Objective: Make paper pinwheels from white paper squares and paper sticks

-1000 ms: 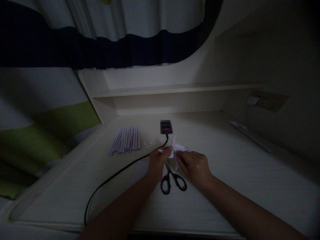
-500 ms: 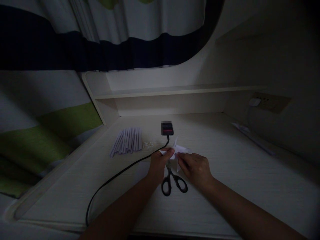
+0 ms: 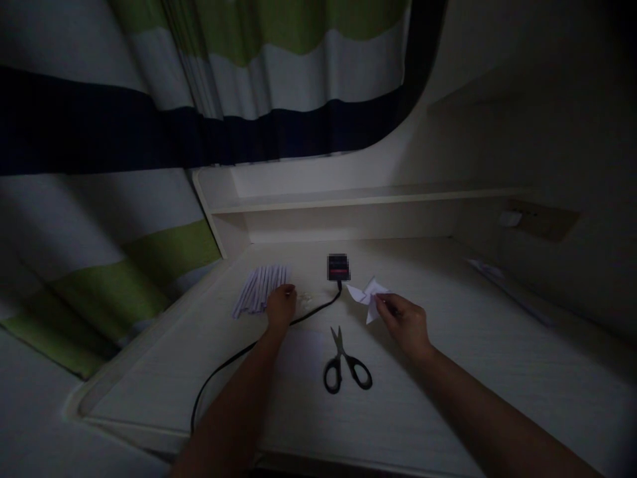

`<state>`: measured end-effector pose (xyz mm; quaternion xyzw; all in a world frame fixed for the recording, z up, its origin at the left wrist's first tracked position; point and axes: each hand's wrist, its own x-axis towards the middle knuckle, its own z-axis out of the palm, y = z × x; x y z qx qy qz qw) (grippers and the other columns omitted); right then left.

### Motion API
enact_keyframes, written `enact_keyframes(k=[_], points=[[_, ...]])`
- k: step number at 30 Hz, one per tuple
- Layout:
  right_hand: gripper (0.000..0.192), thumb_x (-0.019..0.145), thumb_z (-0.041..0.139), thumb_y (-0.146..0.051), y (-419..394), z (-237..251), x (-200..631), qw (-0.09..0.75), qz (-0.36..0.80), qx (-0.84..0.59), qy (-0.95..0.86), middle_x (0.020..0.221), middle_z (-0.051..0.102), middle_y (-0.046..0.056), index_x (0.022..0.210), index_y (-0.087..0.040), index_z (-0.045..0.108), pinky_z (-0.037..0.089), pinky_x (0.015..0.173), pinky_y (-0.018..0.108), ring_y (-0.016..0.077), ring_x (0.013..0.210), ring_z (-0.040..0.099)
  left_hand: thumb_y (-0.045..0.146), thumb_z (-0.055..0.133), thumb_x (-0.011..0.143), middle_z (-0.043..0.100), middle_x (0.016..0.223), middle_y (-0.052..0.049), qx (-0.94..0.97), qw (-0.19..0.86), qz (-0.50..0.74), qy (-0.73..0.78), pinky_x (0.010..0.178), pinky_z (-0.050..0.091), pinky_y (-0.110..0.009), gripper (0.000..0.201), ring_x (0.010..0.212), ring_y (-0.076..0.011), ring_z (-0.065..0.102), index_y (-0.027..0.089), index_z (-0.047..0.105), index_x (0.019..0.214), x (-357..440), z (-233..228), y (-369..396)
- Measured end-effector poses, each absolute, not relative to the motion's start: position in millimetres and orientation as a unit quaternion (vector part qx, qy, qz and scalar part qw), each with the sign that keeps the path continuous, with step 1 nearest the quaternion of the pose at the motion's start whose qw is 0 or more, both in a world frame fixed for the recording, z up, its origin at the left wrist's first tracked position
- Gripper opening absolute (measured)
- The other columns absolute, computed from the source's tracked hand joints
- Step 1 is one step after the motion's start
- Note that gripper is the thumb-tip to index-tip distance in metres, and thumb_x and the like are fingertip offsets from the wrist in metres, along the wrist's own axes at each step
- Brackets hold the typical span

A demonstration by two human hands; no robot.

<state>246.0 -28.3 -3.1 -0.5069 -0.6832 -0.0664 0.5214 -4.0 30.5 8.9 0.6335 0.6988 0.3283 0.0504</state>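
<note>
Fingers of the right hand (image 3: pixel 407 324) pinch folded paper (image 3: pixel 371 289); the left hand (image 3: pixel 281 307) is by the paper sticks (image 3: pixel 255 292), its fingers' hold unclear.

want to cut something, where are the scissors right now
In the head view, the scissors lie on the desk, low and just right of centre, with the flat paper to their left and the right hand up to their right.

The left forearm (image 3: pixel 233 405) and the right forearm (image 3: pixel 478 398) are bare, and both become narrower toward the wrist. The left hand (image 3: pixel 281 309) wears a small ring (image 3: pixel 287 293), dimly seen; the right hand (image 3: pixel 405 323) is bare.
</note>
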Motion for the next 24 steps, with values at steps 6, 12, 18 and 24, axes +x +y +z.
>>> enact_keyframes(k=[6,12,18,24], points=[[0.026,0.081,0.043,-0.031,-25,-10,247,0.489,-0.077,-0.495,-0.714,0.068,0.066,0.004,0.078,-0.016,0.063,0.043,0.053,0.021,0.0124,0.055,0.059,0.013,0.041,0.073,0.062,0.095,-0.017,0.625,0.003,0.218,0.749,0.080,0.040,-0.033,0.025,0.094,-0.0241,0.056,0.010,0.062,0.087,-15,17,61],[0.022,0.081,0.043,-0.024,-29,-3,246,0.482,-0.111,-0.464,-0.735,0.070,0.067,0.005,0.077,-0.015,0.063,0.043,0.056,0.022,0.0127,0.058,0.060,0.010,0.048,0.067,0.060,0.095,-0.023,0.627,0.010,0.138,0.766,0.074,0.043,-0.035,0.020,0.092,-0.0291,0.056,0.007,0.061,0.081,-12,7,89],[0.021,0.080,0.044,-0.021,-33,3,244,0.472,-0.123,-0.453,-0.746,0.064,0.065,0.004,0.075,-0.014,0.063,0.041,0.054,0.022,0.0125,0.054,0.058,0.009,0.052,0.065,0.060,0.092,-0.022,0.621,0.024,0.155,0.768,0.075,0.043,-0.036,0.013,0.094,-0.0297,0.055,0.008,0.061,0.074,-12,4,97],[0.023,0.081,0.043,-0.022,-35,5,243,0.479,-0.123,-0.445,-0.747,0.060,0.063,0.004,0.072,-0.013,0.063,0.040,0.053,0.022,0.0123,0.051,0.055,0.013,0.053,0.061,0.060,0.087,-0.020,0.587,0.066,0.265,0.762,0.075,0.040,-0.037,0.008,0.096,-0.0318,0.053,0.009,0.057,0.067,-15,22,98]])
